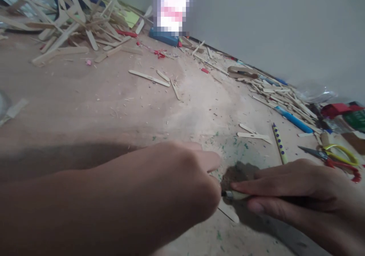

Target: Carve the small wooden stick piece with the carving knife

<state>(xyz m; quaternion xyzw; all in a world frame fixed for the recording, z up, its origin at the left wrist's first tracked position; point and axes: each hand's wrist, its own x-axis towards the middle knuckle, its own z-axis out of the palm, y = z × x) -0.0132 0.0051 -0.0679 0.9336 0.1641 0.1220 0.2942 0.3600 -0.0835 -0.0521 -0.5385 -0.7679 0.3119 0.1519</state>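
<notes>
My left hand (pixel 196 176) rests low over the table with its fingers bent and partly hidden behind its back. It looks closed on a wooden craft stick (pixel 229 214), whose rounded end pokes out below the knuckles. Between the thumb and fingers of my right hand (pixel 296 191) is a small pale-handled tool (pixel 238 195) with a metal collar. Its dark tip points left and comes right up to my left hand, which hides the contact. Green and pale shavings lie around both hands.
Scissors (pixel 325 155) with yellow and red handles, a dotted pencil (pixel 279 143) and a blue pen-like item (pixel 293 119) lie at right. Piles of craft sticks (pixel 285 96) line the wall, with another heap (pixel 71 24) at far left. A blue block (pixel 164 36) stands at the back.
</notes>
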